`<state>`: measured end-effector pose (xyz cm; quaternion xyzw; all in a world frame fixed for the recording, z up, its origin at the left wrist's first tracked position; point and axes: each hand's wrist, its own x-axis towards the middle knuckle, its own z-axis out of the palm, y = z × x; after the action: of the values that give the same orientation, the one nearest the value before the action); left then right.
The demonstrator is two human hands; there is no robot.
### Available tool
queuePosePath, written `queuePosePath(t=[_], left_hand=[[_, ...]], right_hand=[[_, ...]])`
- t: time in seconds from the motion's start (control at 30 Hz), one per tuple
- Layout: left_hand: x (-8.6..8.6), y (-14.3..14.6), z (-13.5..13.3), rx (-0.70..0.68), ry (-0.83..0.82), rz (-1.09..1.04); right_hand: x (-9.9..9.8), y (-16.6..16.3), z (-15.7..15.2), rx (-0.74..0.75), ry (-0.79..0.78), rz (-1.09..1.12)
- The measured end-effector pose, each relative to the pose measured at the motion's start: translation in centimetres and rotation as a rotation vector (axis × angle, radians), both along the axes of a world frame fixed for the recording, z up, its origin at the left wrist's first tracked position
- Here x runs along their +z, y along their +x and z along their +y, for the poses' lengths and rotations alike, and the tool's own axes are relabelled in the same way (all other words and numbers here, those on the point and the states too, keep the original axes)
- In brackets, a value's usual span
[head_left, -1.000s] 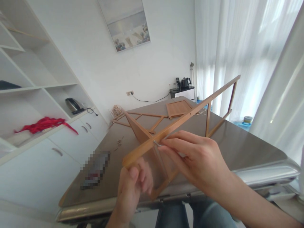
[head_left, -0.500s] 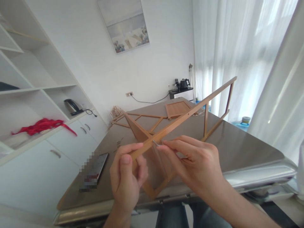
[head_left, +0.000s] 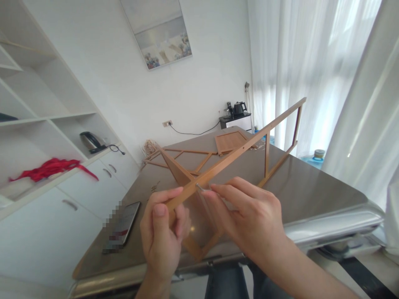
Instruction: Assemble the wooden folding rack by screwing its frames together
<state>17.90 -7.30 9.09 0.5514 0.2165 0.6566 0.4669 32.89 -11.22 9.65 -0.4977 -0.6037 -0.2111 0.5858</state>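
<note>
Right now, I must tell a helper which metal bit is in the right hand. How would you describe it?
Over the near edge of the grey table, the left hand holds a wooden frame tilted. Near its top rail's lower end, the right hand pinches a small metal piece against the wood. It is thin and grey, unlike the tan wood around it.

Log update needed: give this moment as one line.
left hand: holds wooden frame | right hand: pinches small metal piece against frame | table: beneath frame
</note>
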Motion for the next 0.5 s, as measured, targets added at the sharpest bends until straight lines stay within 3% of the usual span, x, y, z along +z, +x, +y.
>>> queuePosePath(t=[0.5], left_hand=[[-0.22, -0.04, 0.13, -0.015, 0.014, -0.007]], right_hand=[[0.00, -0.20, -0.08, 0.025, -0.043, 0.051]])
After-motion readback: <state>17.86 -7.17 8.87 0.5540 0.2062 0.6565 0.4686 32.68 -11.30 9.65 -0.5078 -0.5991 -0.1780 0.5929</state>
